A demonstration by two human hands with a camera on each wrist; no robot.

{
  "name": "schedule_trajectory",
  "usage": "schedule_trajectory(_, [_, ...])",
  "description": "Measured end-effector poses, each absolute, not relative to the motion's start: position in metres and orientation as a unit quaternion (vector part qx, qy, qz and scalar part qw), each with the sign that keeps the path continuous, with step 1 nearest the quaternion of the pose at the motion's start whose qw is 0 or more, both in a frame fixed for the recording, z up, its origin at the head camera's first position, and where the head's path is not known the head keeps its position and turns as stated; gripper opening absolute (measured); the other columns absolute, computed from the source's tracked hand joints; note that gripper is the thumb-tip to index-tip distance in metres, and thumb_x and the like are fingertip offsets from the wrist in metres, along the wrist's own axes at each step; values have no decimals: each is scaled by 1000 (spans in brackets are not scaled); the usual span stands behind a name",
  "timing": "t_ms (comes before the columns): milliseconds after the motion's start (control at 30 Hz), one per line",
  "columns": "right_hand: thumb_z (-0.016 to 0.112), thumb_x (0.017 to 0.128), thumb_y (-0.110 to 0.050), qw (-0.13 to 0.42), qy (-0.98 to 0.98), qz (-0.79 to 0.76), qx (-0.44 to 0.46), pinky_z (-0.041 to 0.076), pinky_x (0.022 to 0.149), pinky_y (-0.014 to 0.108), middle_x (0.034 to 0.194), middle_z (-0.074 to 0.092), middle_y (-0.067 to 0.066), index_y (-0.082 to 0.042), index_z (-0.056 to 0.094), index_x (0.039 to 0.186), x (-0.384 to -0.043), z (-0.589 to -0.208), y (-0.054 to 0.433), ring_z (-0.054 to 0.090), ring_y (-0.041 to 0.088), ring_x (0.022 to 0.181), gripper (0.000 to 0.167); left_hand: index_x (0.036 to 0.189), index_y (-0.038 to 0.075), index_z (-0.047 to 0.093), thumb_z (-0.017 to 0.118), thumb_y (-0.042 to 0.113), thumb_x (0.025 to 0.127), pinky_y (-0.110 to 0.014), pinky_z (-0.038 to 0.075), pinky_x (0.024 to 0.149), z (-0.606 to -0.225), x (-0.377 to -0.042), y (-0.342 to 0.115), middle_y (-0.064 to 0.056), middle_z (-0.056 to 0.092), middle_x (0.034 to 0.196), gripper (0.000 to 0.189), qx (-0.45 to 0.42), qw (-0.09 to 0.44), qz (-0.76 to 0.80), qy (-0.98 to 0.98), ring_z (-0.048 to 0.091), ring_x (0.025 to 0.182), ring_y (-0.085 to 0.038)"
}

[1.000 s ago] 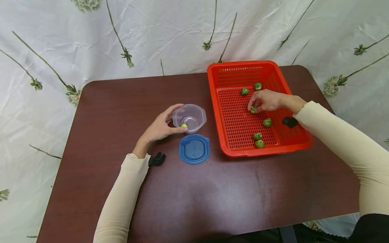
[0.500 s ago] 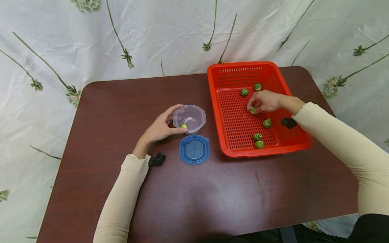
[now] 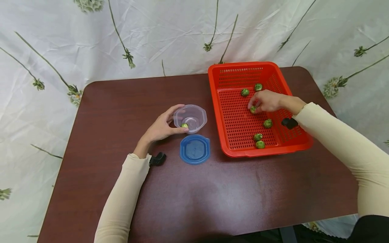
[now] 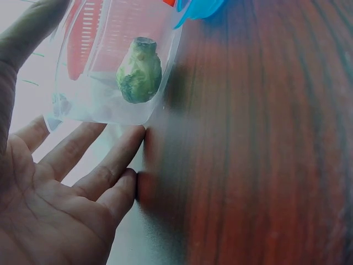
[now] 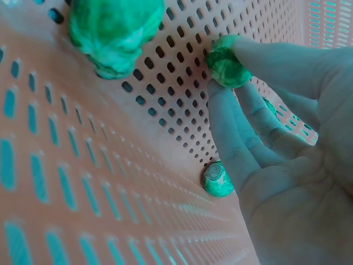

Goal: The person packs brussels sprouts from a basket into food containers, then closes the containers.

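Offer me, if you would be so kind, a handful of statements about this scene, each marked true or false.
1. The left hand holds a clear container. True.
2. The right hand pinches a Brussels sprout inside the red basket. True.
3. The clear container has three sprouts in it. False: one lone sprout shows there.
4. The clear container is closed. False: the blue lid lies off it, on the table.
5. In the head view, the red basket is to the right of the blue lid. True.
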State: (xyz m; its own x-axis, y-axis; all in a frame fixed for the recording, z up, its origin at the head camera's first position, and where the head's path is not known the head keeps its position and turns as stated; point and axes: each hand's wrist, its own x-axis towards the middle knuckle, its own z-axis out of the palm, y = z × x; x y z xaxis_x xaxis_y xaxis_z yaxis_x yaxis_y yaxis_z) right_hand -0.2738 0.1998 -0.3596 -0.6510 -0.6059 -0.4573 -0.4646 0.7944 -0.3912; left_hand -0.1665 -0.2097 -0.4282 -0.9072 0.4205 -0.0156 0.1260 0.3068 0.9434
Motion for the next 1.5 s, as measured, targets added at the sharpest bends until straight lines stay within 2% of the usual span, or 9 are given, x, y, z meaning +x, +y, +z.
schedule_trajectory(233, [67, 94, -4, 291, 900, -127, -299, 54, 92, 49, 125, 64, 20, -1, 68, 116, -274, -358, 198, 68, 35, 109, 22, 152, 22, 38, 85, 15, 81, -50, 39, 112, -428, -166, -209, -9, 48, 148, 86, 171, 129, 557, 802, 55, 130, -30])
schedule_trajectory(700, [65, 96, -5, 284, 900, -144, -298, 54, 92, 47, 127, 64, 18, 0, 65, 122, -272, -349, 193, 68, 32, 110, 26, 152, 22, 38, 85, 17, 81, -50, 38, 113, -429, -166, -211, -8, 48, 147, 86, 167, 124, 554, 806, 55, 130, -31])
schedule_trajectory(1100, [67, 95, -7, 253, 900, -152, -321, 53, 94, 49, 128, 61, 19, 2, 65, 121, -266, -335, 187, 69, 32, 107, 27, 152, 22, 38, 85, 16, 81, -51, 37, 114, -431, -167, -210, -8, 48, 148, 86, 172, 126, 556, 803, 55, 130, -30])
schedule_trajectory(1500, [67, 95, -8, 227, 898, -172, -336, 53, 96, 47, 128, 60, 15, -3, 66, 119, -264, -323, 179, 68, 29, 106, 24, 152, 23, 39, 86, 16, 80, -50, 38, 113, -429, -166, -210, -8, 49, 147, 86, 171, 126, 558, 802, 56, 130, -30])
